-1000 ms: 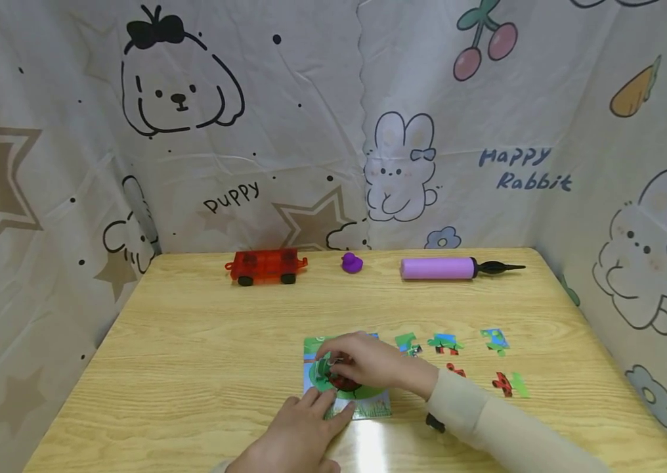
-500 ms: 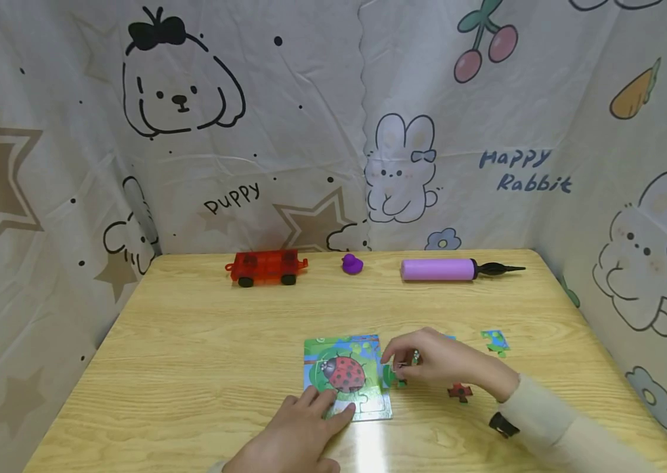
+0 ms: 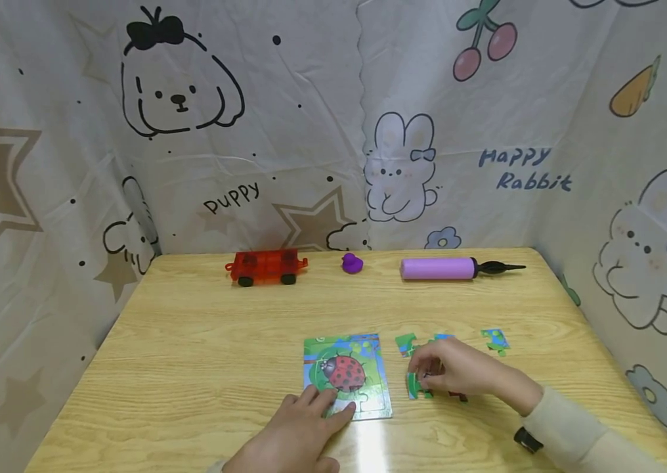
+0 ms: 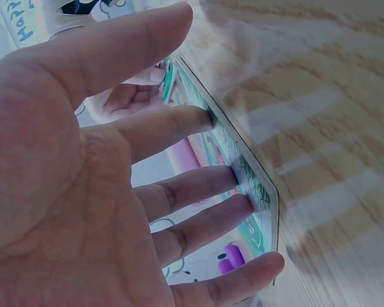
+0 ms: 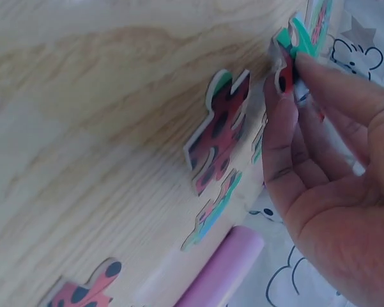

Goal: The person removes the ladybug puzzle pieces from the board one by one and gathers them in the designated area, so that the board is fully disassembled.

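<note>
The left hand [image 3: 298, 430], its fingers straight and parted, rests on the near-left edge of the ladybug puzzle [image 3: 348, 373]; uneven pressure could skew it across the bench [image 3: 192, 368]. Further right, the grip of the right hand [image 3: 457, 369] is clamped on a green-edged piece [image 3: 412, 385], and careless knuckles might scatter the loose pieces [image 3: 406, 344] nearby.

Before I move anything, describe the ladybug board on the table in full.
The ladybug board is flat and roughly square, thin, with a pale edge, and looks like glossy stiff card. Its print shows a red, black-spotted ladybug on green, with blue toward the right and grass along the near edge; jigsaw-shaped lines show in it. It lies flat on the wood-grain table. Fingertips of the left hand rest on its near left part, hiding some of the picture.
</note>
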The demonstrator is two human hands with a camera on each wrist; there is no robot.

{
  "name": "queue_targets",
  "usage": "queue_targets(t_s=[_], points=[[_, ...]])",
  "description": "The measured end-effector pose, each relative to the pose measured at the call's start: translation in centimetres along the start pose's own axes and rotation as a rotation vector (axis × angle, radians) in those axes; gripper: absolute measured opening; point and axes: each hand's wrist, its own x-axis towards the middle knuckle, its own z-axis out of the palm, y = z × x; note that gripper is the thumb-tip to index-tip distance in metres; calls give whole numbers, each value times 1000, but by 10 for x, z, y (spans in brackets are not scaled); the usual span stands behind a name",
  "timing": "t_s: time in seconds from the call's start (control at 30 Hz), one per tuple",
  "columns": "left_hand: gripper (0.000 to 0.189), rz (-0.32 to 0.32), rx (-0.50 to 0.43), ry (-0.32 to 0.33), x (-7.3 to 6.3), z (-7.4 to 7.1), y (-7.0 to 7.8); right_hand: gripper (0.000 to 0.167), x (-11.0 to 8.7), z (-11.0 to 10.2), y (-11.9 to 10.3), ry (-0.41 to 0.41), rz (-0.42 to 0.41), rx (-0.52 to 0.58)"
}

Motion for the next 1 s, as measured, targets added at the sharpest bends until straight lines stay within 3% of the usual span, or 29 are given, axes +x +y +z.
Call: queue_targets(t_s=[0.47,0.67,0.83,1.0], points=[[78,7,19,-7,2,-1,0,18,1,9,-8,92,-38,-193],[75,22,29,33,0,0,0,15,-1,15,-7,80,14,-160],[69,36,43,75,-1,0,0,18,0,18,-8,94,-3,-185],[57,58,85,145,1,2,1,17,8,24,-16,160,-36,-260]])
